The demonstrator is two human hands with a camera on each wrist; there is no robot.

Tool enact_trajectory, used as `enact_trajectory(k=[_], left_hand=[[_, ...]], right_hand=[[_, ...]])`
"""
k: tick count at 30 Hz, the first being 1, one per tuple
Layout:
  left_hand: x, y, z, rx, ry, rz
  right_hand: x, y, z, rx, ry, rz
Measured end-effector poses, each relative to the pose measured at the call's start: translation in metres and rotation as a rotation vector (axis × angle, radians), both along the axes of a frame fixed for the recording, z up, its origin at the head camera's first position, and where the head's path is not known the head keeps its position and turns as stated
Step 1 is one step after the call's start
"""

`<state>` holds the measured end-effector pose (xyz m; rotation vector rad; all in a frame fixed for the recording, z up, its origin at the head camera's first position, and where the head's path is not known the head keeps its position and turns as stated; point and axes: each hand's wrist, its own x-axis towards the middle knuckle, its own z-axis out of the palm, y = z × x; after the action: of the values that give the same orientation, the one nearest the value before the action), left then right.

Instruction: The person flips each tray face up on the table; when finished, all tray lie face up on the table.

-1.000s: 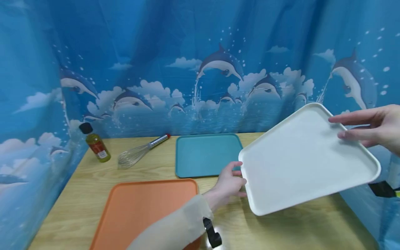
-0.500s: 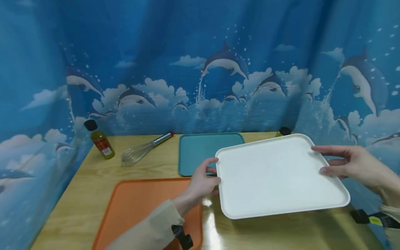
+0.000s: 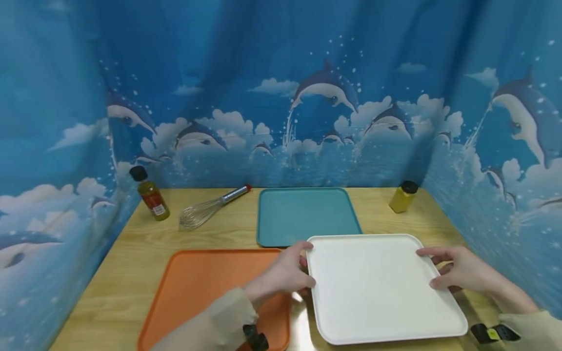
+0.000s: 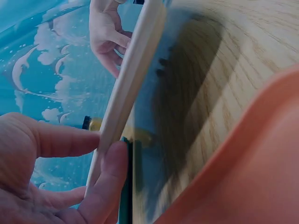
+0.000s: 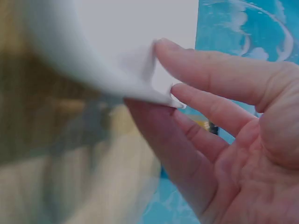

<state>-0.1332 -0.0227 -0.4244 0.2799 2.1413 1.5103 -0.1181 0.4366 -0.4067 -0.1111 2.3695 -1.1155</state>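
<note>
A white rectangular tray (image 3: 382, 287) is held between both hands at the right front, close over the wooden table. My left hand (image 3: 286, 273) grips its left short edge, and my right hand (image 3: 456, 269) grips the right one. In the left wrist view the tray's rim (image 4: 126, 88) is seen edge-on, raised off the wood, pinched between thumb and fingers. In the right wrist view the thumb lies over the rim, with fingers underneath the tray (image 5: 117, 46). An orange tray (image 3: 219, 292) lies flat beside the left forearm. Behind the white tray lies a smaller teal tray (image 3: 307, 217).
A whisk (image 3: 215, 207) and an oil bottle (image 3: 150, 195) are at the back left of the table (image 3: 110, 292). At the back right stands a yellow jar (image 3: 403, 197) with a black lid. A blue dolphin-print curtain (image 3: 263, 97) surrounds the table.
Both hands have brought the white tray left and down from a tilted, raised position to nearly level, low over the table. The yellow jar behind it has come into view.
</note>
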Motion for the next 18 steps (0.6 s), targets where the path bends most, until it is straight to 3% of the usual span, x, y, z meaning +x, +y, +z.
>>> enact_trajectory(k=[8,14,18], left_hand=[[-0.003,0.007,-0.008,-0.153,0.042,-0.067],[-0.007,0.005,-0.013,-0.268,0.08,-0.094],[-0.007,0.004,-0.014,-0.335,0.111,-0.112]], right_hand=[[0.006,-0.001,-0.014,0.029,-0.027,-0.008],[-0.006,-0.016,-0.015,0.14,0.006,0.007],[-0.012,-0.023,-0.016,0.136,-0.014,0.018]])
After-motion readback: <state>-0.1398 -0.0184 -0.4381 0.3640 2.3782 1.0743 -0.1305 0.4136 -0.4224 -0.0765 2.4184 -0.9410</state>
